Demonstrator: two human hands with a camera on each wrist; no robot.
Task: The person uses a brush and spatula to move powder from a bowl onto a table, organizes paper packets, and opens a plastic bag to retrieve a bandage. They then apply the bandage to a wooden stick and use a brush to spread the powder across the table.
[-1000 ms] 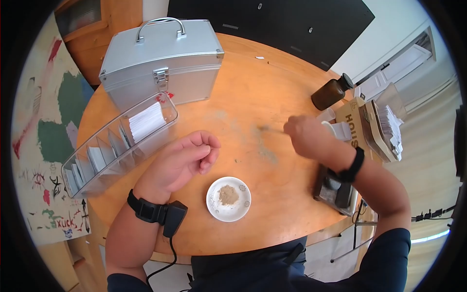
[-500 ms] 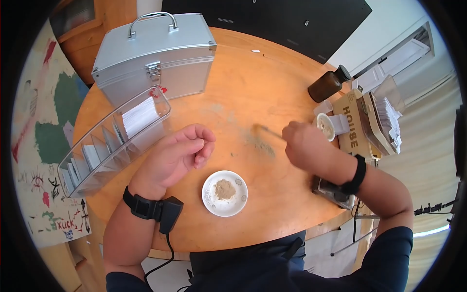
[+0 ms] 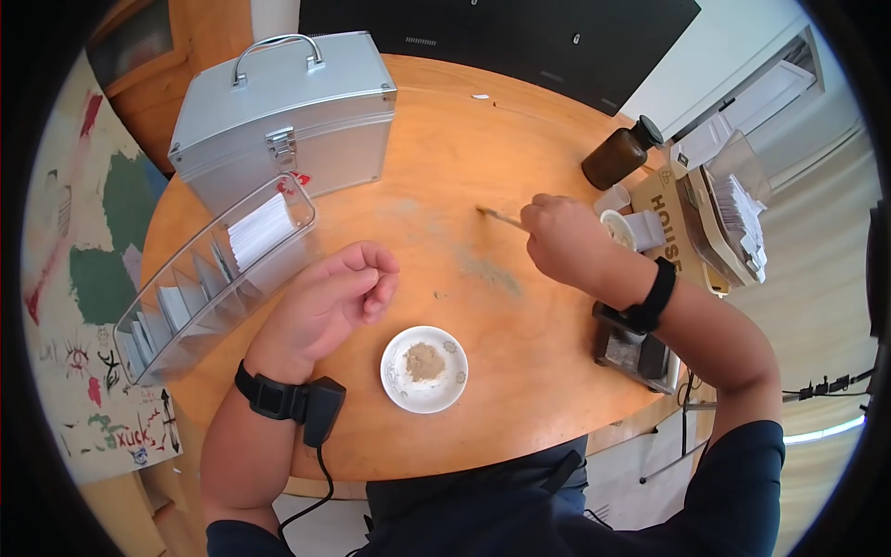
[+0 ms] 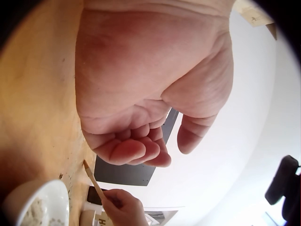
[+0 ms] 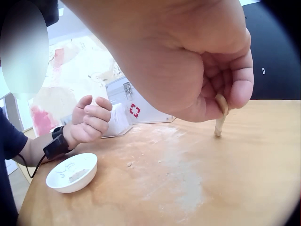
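My right hand point(image 3: 561, 241) pinches a thin wooden stick point(image 3: 501, 217) between thumb and fingers. The stick's tip point(image 5: 219, 123) points down at the round wooden table point(image 3: 520, 390), just beyond a smear of tan powder point(image 3: 487, 271). My left hand point(image 3: 334, 297) rests on its side on the table with its fingers loosely curled point(image 4: 136, 150) and nothing in them. A small white dish point(image 3: 394, 382) with a heap of tan powder point(image 3: 423, 361) sits near the front edge between my two arms. The dish point(image 5: 70, 178) also shows low in the right wrist view, below the left hand point(image 5: 91, 120).
A silver metal case point(image 3: 278, 111) stands at the far left, with a clear divided organizer point(image 3: 213, 278) holding white packets in front of it. At the right are a brown bottle point(image 3: 617, 153), a small white cup point(image 3: 622, 227), a cardboard box point(image 3: 668, 223) and a dark device point(image 3: 631, 348).
My right hand has carried the stick away from me, off the powder smear and farther up the table. The left hand has stayed where it was.
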